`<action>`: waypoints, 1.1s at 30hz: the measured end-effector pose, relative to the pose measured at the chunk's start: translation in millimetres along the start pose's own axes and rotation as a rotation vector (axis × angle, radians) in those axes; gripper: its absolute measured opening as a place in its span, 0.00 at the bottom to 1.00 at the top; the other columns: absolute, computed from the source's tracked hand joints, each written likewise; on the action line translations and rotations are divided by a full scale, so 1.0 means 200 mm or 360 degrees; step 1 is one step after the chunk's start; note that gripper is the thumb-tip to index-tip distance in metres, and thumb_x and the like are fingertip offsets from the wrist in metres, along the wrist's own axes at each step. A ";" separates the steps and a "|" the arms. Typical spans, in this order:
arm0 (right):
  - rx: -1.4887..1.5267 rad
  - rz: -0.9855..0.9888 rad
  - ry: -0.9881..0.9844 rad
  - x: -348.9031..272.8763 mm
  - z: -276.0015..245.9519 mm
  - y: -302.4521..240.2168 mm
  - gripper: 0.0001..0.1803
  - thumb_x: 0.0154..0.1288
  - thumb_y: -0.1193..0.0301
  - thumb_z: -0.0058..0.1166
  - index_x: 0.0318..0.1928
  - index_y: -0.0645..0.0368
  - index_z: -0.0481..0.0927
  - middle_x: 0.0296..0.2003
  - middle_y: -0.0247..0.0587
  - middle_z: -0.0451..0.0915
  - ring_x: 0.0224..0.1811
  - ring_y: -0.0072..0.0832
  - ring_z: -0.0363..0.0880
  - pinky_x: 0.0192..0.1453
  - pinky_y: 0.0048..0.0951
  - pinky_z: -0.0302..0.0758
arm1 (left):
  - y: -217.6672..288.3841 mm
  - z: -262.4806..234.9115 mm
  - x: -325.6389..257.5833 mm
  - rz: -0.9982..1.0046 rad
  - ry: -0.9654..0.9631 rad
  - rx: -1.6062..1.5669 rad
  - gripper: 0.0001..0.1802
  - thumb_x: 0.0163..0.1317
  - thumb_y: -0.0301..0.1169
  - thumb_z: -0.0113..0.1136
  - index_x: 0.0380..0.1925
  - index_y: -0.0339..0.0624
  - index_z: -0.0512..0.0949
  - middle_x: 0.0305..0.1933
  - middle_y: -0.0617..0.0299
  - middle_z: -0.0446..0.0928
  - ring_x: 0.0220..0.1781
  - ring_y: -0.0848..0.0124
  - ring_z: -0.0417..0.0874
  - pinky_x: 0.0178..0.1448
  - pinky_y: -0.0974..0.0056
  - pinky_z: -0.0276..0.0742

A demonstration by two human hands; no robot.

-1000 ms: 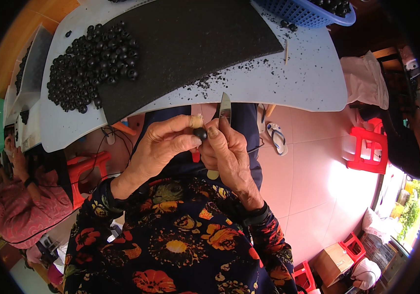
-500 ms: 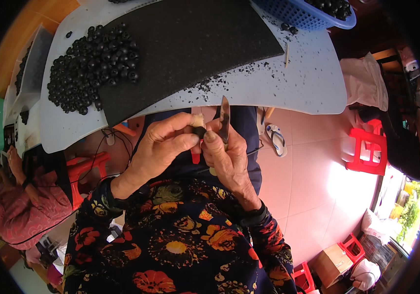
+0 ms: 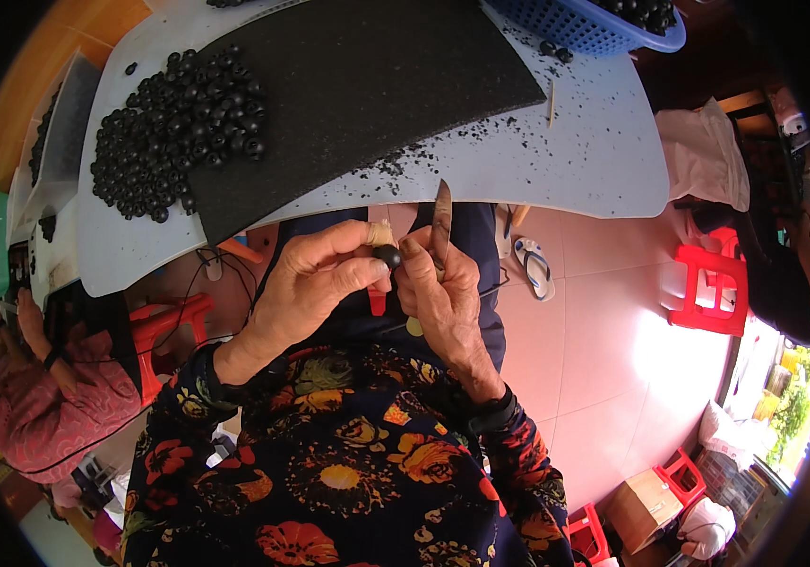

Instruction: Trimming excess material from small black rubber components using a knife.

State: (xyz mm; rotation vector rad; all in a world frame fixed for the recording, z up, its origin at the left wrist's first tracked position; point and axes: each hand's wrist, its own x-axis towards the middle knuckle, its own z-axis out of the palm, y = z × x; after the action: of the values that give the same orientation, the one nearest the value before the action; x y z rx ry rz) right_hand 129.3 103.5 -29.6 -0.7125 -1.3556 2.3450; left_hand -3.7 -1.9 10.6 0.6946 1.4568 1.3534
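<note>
Shifted the knife slightly rightward since half a second before, clasped in the right hand; pinched the black bead in the left hand, beside the knife-side thumb. Seemed light, hard, slippery: best gripped across opposite sides.

Bright daylight comes through an opening with green foliage, well right of the bare right hand, leaving burnt-out white glare on the glossy pink tiled floor between. The smooth pale-blue worktop beyond that hand is evenly lit. Left of the bare left hand, things turn dimmer and softer. Fisheye curvature bends the worktop's edge.
</note>
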 end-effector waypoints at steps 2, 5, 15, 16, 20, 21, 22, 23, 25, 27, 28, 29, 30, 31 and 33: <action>-0.0204 -0.0070 0.0079 -0.01 -0.01 0.01 0.12 0.72 0.66 0.44 0.38 0.63 0.73 0.18 0.23 0.66 0.19 0.10 0.61 0.22 0.16 0.59 | 0.01 0.00 0.01 -0.0028 -0.0005 -0.0041 0.14 0.62 0.25 0.53 0.47 0.28 0.74 0.42 0.61 0.74 0.38 0.74 0.77 0.49 0.70 0.72; -0.0380 -0.0215 0.0235 -0.03 0.04 -0.07 0.08 0.69 0.71 0.48 0.41 0.65 0.73 0.20 0.27 0.69 0.22 0.12 0.65 0.26 0.17 0.64 | 0.00 0.00 0.02 -0.0080 -0.0051 -0.0117 0.15 0.63 0.25 0.52 0.47 0.26 0.73 0.41 0.61 0.74 0.39 0.75 0.76 0.50 0.70 0.71; -0.0622 -0.0479 0.0138 -0.03 0.04 -0.03 0.08 0.64 0.75 0.54 0.42 0.64 0.76 0.23 0.31 0.75 0.24 0.13 0.69 0.29 0.16 0.67 | 0.01 0.00 0.01 -0.0176 -0.0206 -0.0217 0.17 0.64 0.27 0.51 0.50 0.26 0.72 0.46 0.57 0.75 0.49 0.73 0.77 0.58 0.69 0.71; -0.0558 -0.0509 0.0158 -0.03 0.05 -0.04 0.07 0.66 0.74 0.53 0.42 0.65 0.77 0.22 0.31 0.74 0.23 0.13 0.68 0.27 0.16 0.67 | -0.01 0.00 0.01 -0.0176 -0.0204 -0.0215 0.17 0.64 0.27 0.51 0.50 0.26 0.72 0.46 0.57 0.75 0.49 0.73 0.77 0.58 0.69 0.71; -0.0544 -0.0520 0.0178 -0.03 0.04 -0.04 0.08 0.69 0.74 0.49 0.42 0.65 0.77 0.21 0.31 0.74 0.22 0.13 0.68 0.27 0.16 0.67 | -0.04 -0.01 0.02 -0.0133 -0.0240 -0.0245 0.16 0.65 0.27 0.51 0.49 0.28 0.73 0.41 0.58 0.77 0.43 0.73 0.79 0.50 0.70 0.75; -0.0364 -0.0432 0.0148 -0.03 0.03 -0.03 0.08 0.69 0.74 0.48 0.42 0.66 0.77 0.21 0.31 0.75 0.21 0.13 0.68 0.26 0.16 0.67 | -0.03 -0.01 0.03 -0.0135 -0.0245 -0.0285 0.15 0.65 0.28 0.51 0.49 0.28 0.73 0.40 0.59 0.77 0.41 0.73 0.79 0.49 0.69 0.75; -0.0183 -0.0344 0.0118 -0.04 0.02 -0.02 0.08 0.70 0.74 0.47 0.43 0.66 0.77 0.22 0.31 0.75 0.21 0.13 0.68 0.26 0.16 0.67 | -0.04 -0.01 0.03 -0.0134 -0.0248 -0.0284 0.15 0.65 0.28 0.51 0.49 0.28 0.73 0.40 0.59 0.77 0.41 0.73 0.79 0.49 0.69 0.75; -0.0226 -0.0271 0.0166 -0.04 0.03 -0.04 0.08 0.69 0.75 0.47 0.43 0.66 0.76 0.25 0.32 0.78 0.23 0.13 0.69 0.27 0.16 0.67 | -0.05 -0.02 0.03 -0.0164 -0.0253 -0.0439 0.15 0.66 0.28 0.50 0.48 0.28 0.73 0.39 0.59 0.76 0.40 0.74 0.78 0.49 0.68 0.74; -0.0244 -0.0284 0.0194 -0.05 0.02 -0.02 0.08 0.69 0.76 0.47 0.44 0.66 0.75 0.26 0.33 0.78 0.24 0.13 0.70 0.28 0.16 0.67 | -0.06 -0.03 0.03 -0.0193 -0.0259 -0.0592 0.15 0.66 0.28 0.50 0.48 0.29 0.74 0.38 0.60 0.75 0.38 0.74 0.76 0.48 0.67 0.74; -0.0262 -0.0295 0.0221 -0.05 0.02 -0.03 0.08 0.68 0.76 0.48 0.45 0.66 0.74 0.27 0.34 0.79 0.25 0.14 0.71 0.29 0.16 0.68 | -0.06 -0.05 0.03 -0.0167 -0.0277 -0.0807 0.15 0.66 0.28 0.50 0.49 0.29 0.73 0.37 0.61 0.74 0.37 0.73 0.74 0.47 0.67 0.73; -0.0267 -0.0291 0.0157 -0.06 0.02 -0.05 0.09 0.67 0.77 0.49 0.46 0.66 0.74 0.28 0.34 0.79 0.27 0.14 0.72 0.30 0.16 0.68 | -0.06 -0.05 0.03 -0.0165 -0.0276 -0.0806 0.15 0.66 0.28 0.50 0.49 0.29 0.73 0.37 0.61 0.74 0.37 0.73 0.74 0.47 0.67 0.73; -0.0272 -0.0286 0.0095 -0.06 0.03 -0.07 0.09 0.66 0.78 0.50 0.47 0.66 0.73 0.29 0.35 0.79 0.29 0.14 0.74 0.32 0.16 0.69 | -0.06 -0.06 0.03 -0.0180 -0.0297 -0.0829 0.15 0.66 0.28 0.50 0.49 0.29 0.73 0.38 0.61 0.74 0.37 0.73 0.75 0.47 0.66 0.73; -0.0271 -0.0288 0.0096 -0.06 0.03 -0.08 0.09 0.66 0.78 0.50 0.47 0.66 0.73 0.29 0.35 0.79 0.29 0.14 0.74 0.32 0.16 0.69 | -0.07 -0.06 0.03 -0.0195 -0.0317 -0.0852 0.15 0.67 0.28 0.49 0.50 0.29 0.73 0.38 0.61 0.74 0.37 0.73 0.75 0.48 0.66 0.73; -0.0288 -0.0364 0.0047 -0.06 0.04 -0.09 0.11 0.65 0.79 0.51 0.47 0.66 0.72 0.29 0.35 0.79 0.30 0.15 0.75 0.33 0.16 0.69 | -0.05 -0.06 0.03 -0.0195 -0.0317 -0.0851 0.15 0.67 0.28 0.49 0.50 0.29 0.73 0.38 0.61 0.74 0.37 0.73 0.75 0.48 0.66 0.73; -0.0170 -0.0486 0.0065 -0.05 0.08 -0.07 0.11 0.62 0.80 0.55 0.46 0.65 0.74 0.28 0.33 0.79 0.30 0.15 0.75 0.31 0.15 0.68 | 0.00 -0.04 0.02 -0.0298 -0.0284 -0.0756 0.17 0.65 0.31 0.52 0.48 0.30 0.72 0.36 0.63 0.73 0.36 0.75 0.73 0.47 0.70 0.70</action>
State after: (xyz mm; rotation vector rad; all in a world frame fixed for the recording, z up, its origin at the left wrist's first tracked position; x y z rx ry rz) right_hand 129.3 94.3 -9.2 -0.5360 -1.4658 2.0229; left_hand -13.1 -1.6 8.0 0.3497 0.9796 1.3822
